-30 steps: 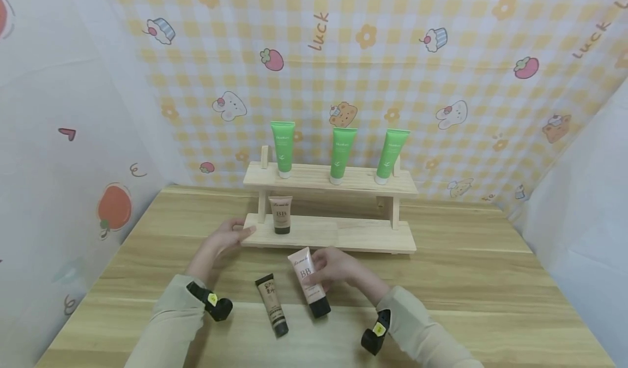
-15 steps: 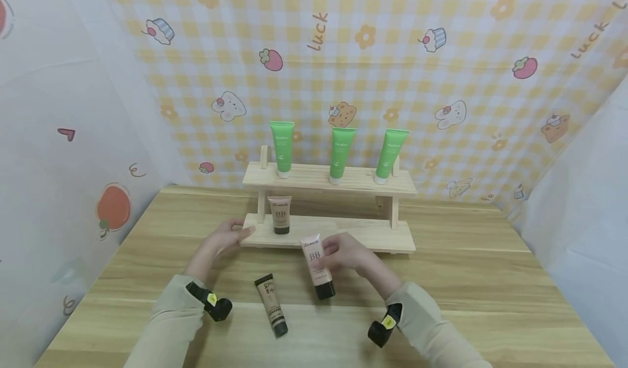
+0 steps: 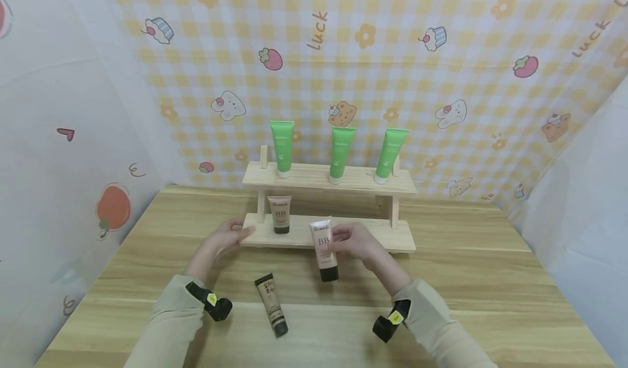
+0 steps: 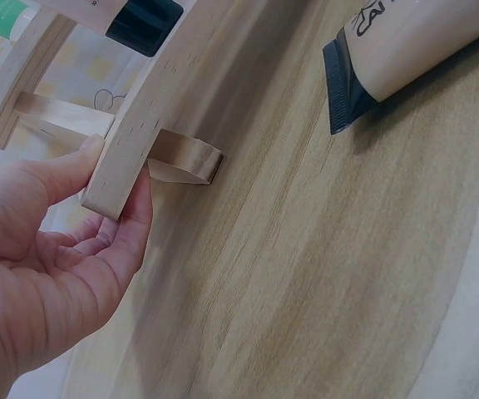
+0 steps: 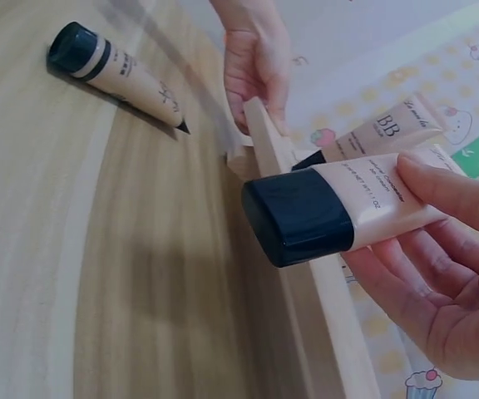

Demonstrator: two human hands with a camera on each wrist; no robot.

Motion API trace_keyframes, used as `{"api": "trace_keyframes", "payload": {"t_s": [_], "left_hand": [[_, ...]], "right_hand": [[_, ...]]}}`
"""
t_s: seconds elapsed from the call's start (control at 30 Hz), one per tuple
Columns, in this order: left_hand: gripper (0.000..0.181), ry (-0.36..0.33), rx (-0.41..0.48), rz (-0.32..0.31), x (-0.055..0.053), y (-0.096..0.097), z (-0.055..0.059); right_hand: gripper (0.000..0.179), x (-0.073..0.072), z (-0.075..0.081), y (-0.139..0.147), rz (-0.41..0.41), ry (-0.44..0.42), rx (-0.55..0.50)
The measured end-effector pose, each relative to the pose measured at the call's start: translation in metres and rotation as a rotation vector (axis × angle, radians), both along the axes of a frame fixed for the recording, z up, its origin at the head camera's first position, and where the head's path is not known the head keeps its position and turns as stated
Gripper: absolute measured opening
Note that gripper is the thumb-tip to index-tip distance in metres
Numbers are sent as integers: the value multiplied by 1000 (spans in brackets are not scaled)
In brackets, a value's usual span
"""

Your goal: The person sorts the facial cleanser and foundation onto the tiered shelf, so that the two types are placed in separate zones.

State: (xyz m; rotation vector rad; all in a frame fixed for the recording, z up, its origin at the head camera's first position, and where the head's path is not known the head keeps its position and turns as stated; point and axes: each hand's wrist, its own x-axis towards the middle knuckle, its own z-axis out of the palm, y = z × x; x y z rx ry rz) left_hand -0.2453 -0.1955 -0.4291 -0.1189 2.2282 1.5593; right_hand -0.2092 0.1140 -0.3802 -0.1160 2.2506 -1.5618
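Note:
My right hand pinches a pink BB cream tube with a black cap between thumb and fingers. The tube hangs cap down just in front of the lower shelf. With thumb above and fingers beneath, my left hand grips the left end of the lower shelf board of a two-tier wooden rack. On that lower shelf, near its left end, another pink BB cream tube stands upright on its cap. A beige tube with black ends lies on the table in front of the rack.
Three green tubes stand on the upper shelf: a left one, a middle one and a right one, which leans a little. Behind the wooden table hangs a checked cloth.
My right hand has carried the pink BB cream tube up and to the right, toward the lower shelf, and the tube is more upright. The left hand keeps its grip on the shelf.

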Motion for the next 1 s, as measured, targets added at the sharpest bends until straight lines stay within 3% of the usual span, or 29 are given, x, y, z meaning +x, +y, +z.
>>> {"api": "trace_keyframes", "payload": {"t_s": [0.17, 0.67, 1.0], "left_hand": [[63, 0, 17, 2, 0, 0, -1], [64, -10, 26, 9, 1, 0, -1], [65, -8, 9, 8, 1, 0, 0]], "right_hand": [[45, -3, 7, 2, -57, 15, -20], [46, -13, 15, 11, -117, 56, -96], [46, -23, 19, 11, -181, 99, -57]]}}
